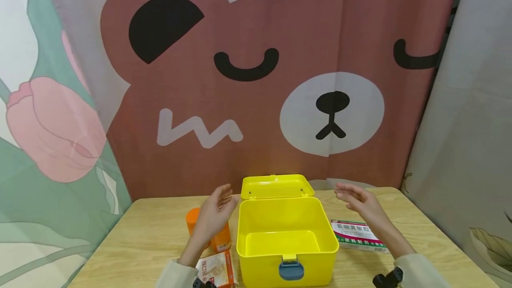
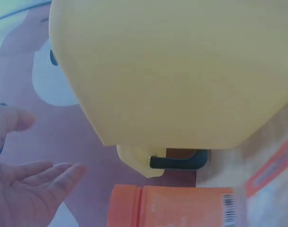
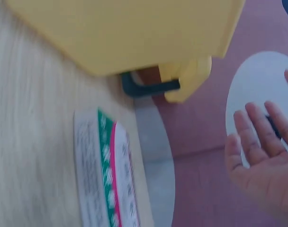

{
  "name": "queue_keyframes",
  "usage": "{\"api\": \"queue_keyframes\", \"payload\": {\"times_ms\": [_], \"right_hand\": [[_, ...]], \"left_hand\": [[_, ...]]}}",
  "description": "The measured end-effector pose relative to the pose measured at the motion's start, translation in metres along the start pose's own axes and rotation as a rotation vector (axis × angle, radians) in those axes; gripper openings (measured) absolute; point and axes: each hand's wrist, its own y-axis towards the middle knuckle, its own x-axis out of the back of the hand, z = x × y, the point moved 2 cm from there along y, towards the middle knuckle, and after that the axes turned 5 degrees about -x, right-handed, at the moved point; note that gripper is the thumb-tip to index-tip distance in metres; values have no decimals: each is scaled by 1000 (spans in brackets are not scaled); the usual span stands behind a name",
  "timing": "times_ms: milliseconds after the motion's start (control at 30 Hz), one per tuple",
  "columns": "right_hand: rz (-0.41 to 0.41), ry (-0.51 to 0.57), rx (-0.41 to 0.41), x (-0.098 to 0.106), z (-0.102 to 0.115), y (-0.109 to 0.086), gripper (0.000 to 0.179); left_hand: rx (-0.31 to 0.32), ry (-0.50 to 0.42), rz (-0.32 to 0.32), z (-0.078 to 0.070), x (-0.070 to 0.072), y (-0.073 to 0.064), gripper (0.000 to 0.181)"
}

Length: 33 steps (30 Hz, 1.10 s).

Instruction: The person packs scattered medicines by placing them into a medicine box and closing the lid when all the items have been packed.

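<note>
Hovering loose and empty, left hand [image 1: 218, 210] and right hand [image 1: 362, 201] flank the yellow hinged-lid box [image 1: 257, 266]; a careless left sweep could knock the orange bottle [image 1: 222, 237] (it's close by).

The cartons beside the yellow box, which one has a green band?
The right carton, lying to the right of the yellow box; the left carton shows an orange edge instead.

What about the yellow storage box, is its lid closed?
No, the head view shows the yellow lid swung back behind the yellow storage box, so you can see right inside.
</note>
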Motion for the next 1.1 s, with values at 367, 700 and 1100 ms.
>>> {"api": "queue_keyframes", "payload": {"times_ms": [367,700,1100], "right_hand": [[46,-59,68,25,-27,-19,55],[89,-139,-23,46,-55,-31,67],[201,-169,-180,56,-81,-34,74]], "left_hand": [[8,-35,2,1,-6,-35,69],[146,-126,153,3,-17,-56,92],[226,-246,280,8,-21,-61,106]]}}
